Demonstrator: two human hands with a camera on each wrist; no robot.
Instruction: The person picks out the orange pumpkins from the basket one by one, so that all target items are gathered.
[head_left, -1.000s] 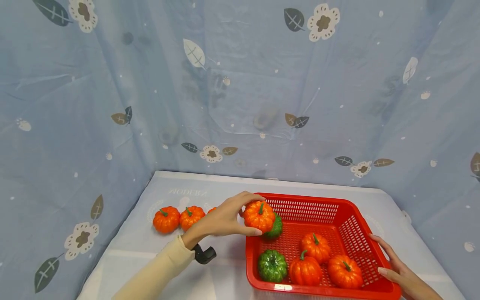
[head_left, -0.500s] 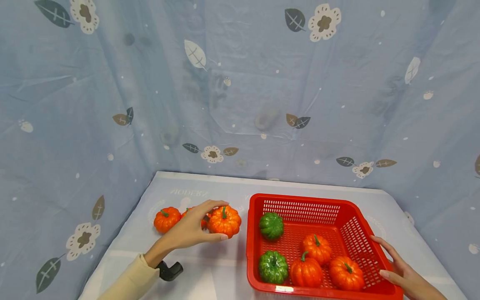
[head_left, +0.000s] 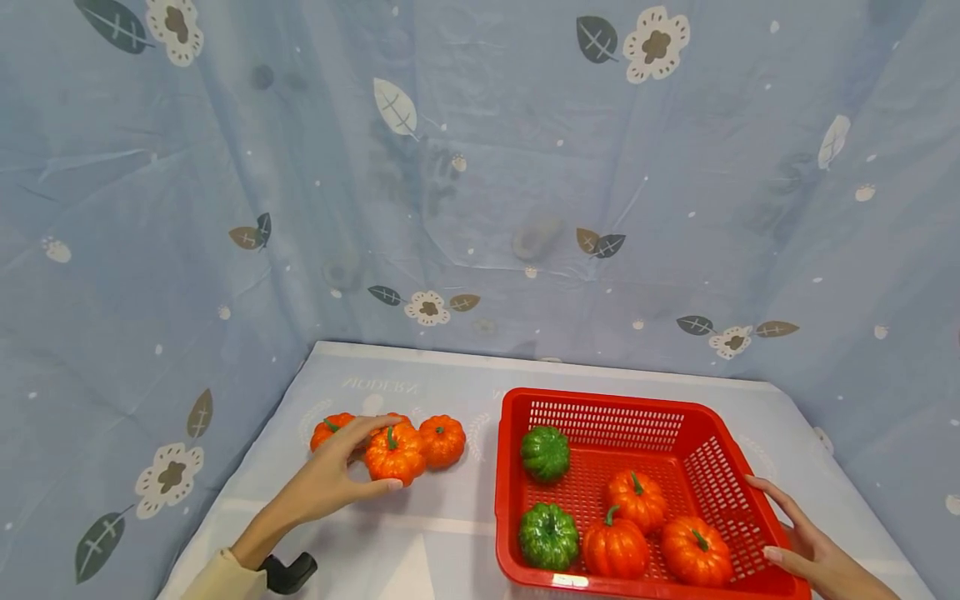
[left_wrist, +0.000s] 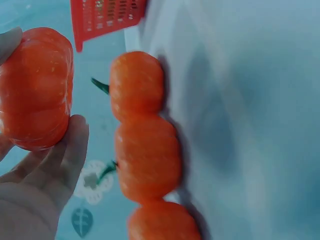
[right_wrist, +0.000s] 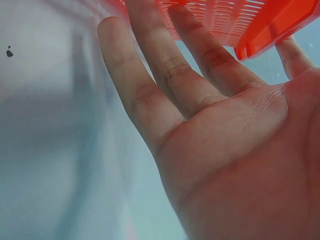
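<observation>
My left hand (head_left: 326, 479) grips an orange toy pumpkin (head_left: 395, 456) between thumb and fingers, in front of a row of similar ones. In the left wrist view this pumpkin (left_wrist: 36, 90) sits in the fingers, apart from the row. Behind it stand three orange pumpkins: one at the left (head_left: 327, 427), a middle one mostly hidden, and one at the right (head_left: 442, 442). My right hand (head_left: 817, 557) rests against the right side of a red plastic basket (head_left: 600, 398), its fingers nearly straight along the outer wall in the right wrist view.
Inside the basket lie two green pumpkins, one at the back left (head_left: 545, 454) and one at the front left (head_left: 549, 536). Three orange pumpkins (head_left: 696, 550) sit toward its front right. A patterned blue cloth (head_left: 480, 208) hangs behind and beside the table (head_left: 450, 546).
My left hand has carried the orange pumpkin left, from over the basket's left rim to the row on the table. My right hand stays at the basket.
</observation>
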